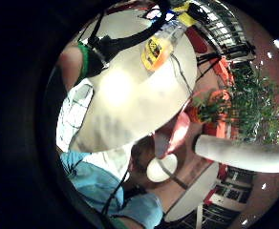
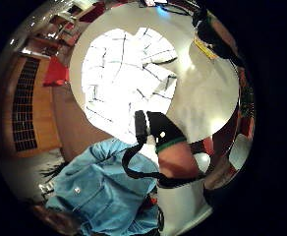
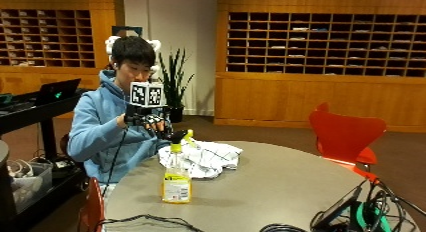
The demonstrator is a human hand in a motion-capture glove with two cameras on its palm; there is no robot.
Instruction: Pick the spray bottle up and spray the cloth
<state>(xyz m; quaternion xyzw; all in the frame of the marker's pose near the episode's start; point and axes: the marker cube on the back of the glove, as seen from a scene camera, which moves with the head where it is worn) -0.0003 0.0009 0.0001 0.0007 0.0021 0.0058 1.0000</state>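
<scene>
You sit at a round grey surface (image 3: 286, 182), left of centre in the outside view. Your gloved right hand (image 3: 148, 120) is raised at chest height, fingers loosely curled, holding nothing. The bottle (image 3: 176, 174) stands upright near the lower centre of the frame, below that hand. The cloth (image 3: 203, 158) lies crumpled just behind it.

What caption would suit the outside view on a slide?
Seated person raises a gloved right hand above the round table, where a spray bottle stands upright before a crumpled white cloth.
</scene>
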